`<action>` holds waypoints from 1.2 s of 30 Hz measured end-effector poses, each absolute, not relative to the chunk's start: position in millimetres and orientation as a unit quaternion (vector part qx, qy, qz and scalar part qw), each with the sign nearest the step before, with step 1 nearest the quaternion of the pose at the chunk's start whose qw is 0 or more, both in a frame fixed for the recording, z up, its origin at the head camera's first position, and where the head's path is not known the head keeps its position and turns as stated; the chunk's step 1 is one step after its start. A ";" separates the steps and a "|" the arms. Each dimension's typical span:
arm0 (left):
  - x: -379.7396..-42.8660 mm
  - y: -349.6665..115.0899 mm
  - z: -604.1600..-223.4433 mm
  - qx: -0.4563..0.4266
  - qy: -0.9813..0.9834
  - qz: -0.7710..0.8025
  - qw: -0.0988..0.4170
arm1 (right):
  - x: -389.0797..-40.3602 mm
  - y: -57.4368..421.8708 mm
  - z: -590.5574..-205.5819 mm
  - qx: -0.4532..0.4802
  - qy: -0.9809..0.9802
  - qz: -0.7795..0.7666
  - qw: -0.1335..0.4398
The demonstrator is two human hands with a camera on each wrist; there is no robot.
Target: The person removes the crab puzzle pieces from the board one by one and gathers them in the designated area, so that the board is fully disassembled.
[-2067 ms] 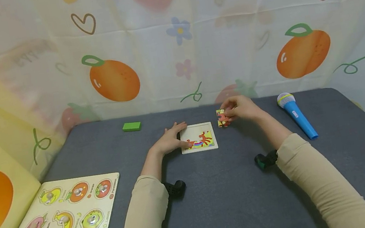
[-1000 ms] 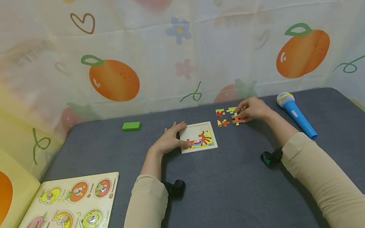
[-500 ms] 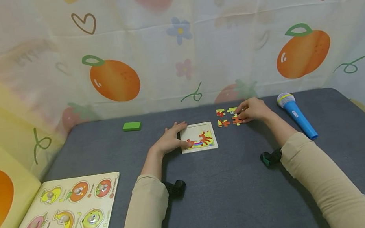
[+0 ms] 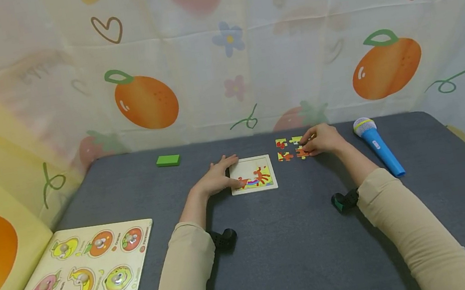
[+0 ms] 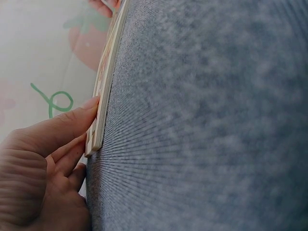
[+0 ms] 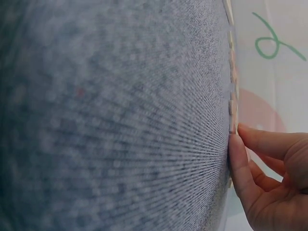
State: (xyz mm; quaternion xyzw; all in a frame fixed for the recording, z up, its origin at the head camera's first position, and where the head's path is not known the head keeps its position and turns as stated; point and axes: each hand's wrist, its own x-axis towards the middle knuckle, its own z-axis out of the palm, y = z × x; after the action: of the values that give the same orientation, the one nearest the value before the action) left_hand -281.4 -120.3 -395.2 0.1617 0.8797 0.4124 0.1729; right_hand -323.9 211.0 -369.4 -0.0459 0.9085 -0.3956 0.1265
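Observation:
My left hand [image 4: 215, 179] holds the left side of a small square wooden puzzle tray [image 4: 254, 164]. Its thumb [image 5: 72, 122] lies over the tray's edge in the left wrist view, with the other fingers along the side. Pieces showing an orange-red animal and a rainbow fill the tray's near part; its far part is bare wood. Right of the tray, my right hand [image 4: 322, 140] pinches an orange jigsaw piece [image 4: 301, 153] at the table surface. Close by lie other jigsaw pieces, one at near left [image 4: 284, 156], one at far left [image 4: 280, 144] and one partly hidden by fingers [image 4: 295, 140].
A blue toy microphone [image 4: 380, 149] lies right of my right hand. At the back left sits a green block [image 4: 168, 161]. A fruit knob puzzle board [image 4: 62, 273] occupies the front left. A printed cloth [image 4: 201, 94] hangs behind the dark table [image 4: 287, 258].
My right hand has moved right from the left pieces to the right-hand ones, which now lie spread apart. It has stayed there since about a second ago. The left hand keeps its place.

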 end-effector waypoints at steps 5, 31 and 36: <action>-281.6 -120.1 -395.4 0.162 0.881 0.409 0.173 | -323.9 210.2 -369.2 -0.046 0.905 -0.405 0.119; -282.4 -120.1 -396.0 0.177 0.882 0.402 0.168 | -314.4 160.4 -368.1 -0.123 0.896 -0.411 0.114; -282.5 -119.9 -396.2 0.176 0.884 0.401 0.167 | -314.3 150.0 -370.1 -0.138 0.891 -0.414 0.129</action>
State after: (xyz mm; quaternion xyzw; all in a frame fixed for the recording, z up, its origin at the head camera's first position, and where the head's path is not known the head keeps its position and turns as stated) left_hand -282.5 -119.9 -396.2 0.1760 0.8835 0.4006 0.1670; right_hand -314.3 150.0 -370.1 -0.1383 0.8905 -0.4138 0.1289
